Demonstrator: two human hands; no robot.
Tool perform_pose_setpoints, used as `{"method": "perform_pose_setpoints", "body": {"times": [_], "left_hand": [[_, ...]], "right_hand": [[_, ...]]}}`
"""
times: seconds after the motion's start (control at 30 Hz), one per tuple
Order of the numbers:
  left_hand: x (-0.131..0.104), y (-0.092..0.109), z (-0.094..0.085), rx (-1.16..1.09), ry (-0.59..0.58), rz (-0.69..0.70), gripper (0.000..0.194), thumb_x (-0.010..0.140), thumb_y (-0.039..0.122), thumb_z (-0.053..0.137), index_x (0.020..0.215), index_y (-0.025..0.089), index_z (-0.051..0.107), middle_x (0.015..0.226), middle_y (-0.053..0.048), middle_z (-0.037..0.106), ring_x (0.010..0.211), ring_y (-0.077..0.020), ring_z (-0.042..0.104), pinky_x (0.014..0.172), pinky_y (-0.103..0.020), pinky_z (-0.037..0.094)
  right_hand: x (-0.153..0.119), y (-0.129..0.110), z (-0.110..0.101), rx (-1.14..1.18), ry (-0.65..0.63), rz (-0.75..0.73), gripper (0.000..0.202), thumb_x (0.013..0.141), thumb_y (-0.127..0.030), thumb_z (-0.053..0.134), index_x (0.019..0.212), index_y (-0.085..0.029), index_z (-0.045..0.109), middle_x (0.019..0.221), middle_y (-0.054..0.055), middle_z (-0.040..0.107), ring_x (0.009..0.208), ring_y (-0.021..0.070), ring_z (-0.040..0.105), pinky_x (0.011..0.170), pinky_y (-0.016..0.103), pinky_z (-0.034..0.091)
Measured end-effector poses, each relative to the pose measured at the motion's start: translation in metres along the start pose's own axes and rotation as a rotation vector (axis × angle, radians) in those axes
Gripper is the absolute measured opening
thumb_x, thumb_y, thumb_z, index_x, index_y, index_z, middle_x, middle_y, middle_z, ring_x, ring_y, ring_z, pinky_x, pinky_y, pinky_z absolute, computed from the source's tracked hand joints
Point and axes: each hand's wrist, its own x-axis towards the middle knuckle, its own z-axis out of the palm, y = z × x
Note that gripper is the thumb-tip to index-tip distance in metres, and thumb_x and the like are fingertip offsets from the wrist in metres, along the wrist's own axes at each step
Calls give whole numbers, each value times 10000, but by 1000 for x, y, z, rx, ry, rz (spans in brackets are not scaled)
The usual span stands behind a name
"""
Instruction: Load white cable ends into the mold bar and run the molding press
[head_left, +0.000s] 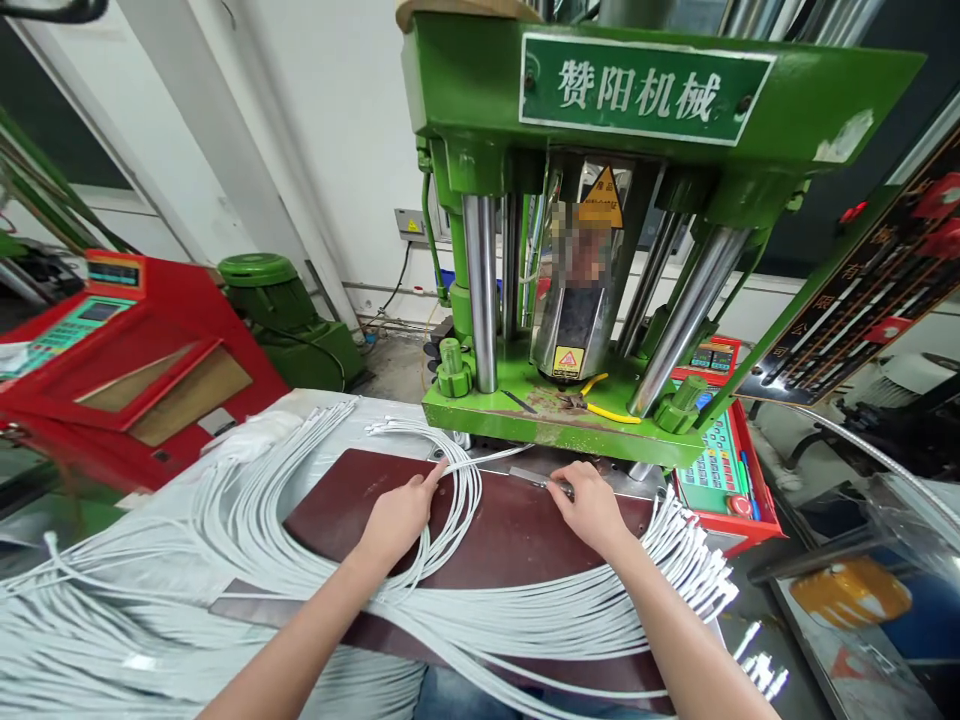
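Note:
My left hand [403, 510] has its fingers closed on a white cable [499, 456] beside a looped bundle of white cables [466, 510]. The cable runs right from my fingers toward the front of the green machine. My right hand [586, 503] pinches the dark handle of a thin metal tool [530, 476], whose flat blade points left. Both hands are over a dark brown board [517, 535]. A wide bundle of white cables [540, 618] curves across the board's near part, its connector ends [694, 555] fanned out at the right.
A green press [510, 415] stands behind the board, with yellow-handled pliers [611, 412] on its base. More white cables [82, 640] cover the left side. A red control box [761, 500] is at the right, a red cabinet [172, 370] at the left.

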Motion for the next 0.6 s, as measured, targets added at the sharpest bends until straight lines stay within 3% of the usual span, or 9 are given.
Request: {"method": "perform_pose_setpoints", "body": {"times": [0.1, 0.2, 0.33, 0.43, 0.6], "left_hand": [[1, -3, 4, 16, 4, 98, 654, 831, 22, 312, 1451, 224, 267, 961, -112, 615, 720, -211, 659, 641, -308, 488], [6, -9, -1, 14, -4, 129, 628, 835, 37, 331, 1410, 288, 355, 957, -88, 609, 718, -192, 651, 655, -291, 485], [17, -12, -7, 17, 22, 71, 570, 847, 62, 327, 1380, 252, 403, 962, -116, 614, 806, -229, 650, 642, -294, 485], [17, -6, -7, -6, 31, 76, 521, 858, 82, 340, 1343, 239, 447, 1017, -126, 620, 760, -214, 659, 641, -289, 483], [5, 4, -8, -63, 75, 24, 446, 953, 313, 280, 1349, 144, 396, 1056, -150, 609, 791, -257, 652, 651, -326, 486]], "right_hand": [[0, 5, 12, -105, -27, -26, 216, 883, -271, 534, 1050, -170, 628, 991, 81, 621, 980, 238, 529, 865, 326, 420], [1, 8, 18, -174, -69, -34, 235, 871, -209, 540, 1085, -160, 621, 1006, 86, 606, 984, 241, 515, 893, 340, 418], [2, 12, 17, -180, -109, -69, 260, 852, -96, 503, 1073, -156, 626, 1003, 94, 596, 961, 232, 510, 888, 343, 421], [0, 15, 9, -168, -160, -113, 256, 844, -80, 505, 1056, -158, 627, 1000, 92, 595, 964, 229, 510, 887, 340, 421], [-5, 16, -1, -123, -305, -188, 253, 831, -66, 516, 1030, -178, 626, 999, 70, 598, 980, 212, 508, 881, 328, 416]]}}
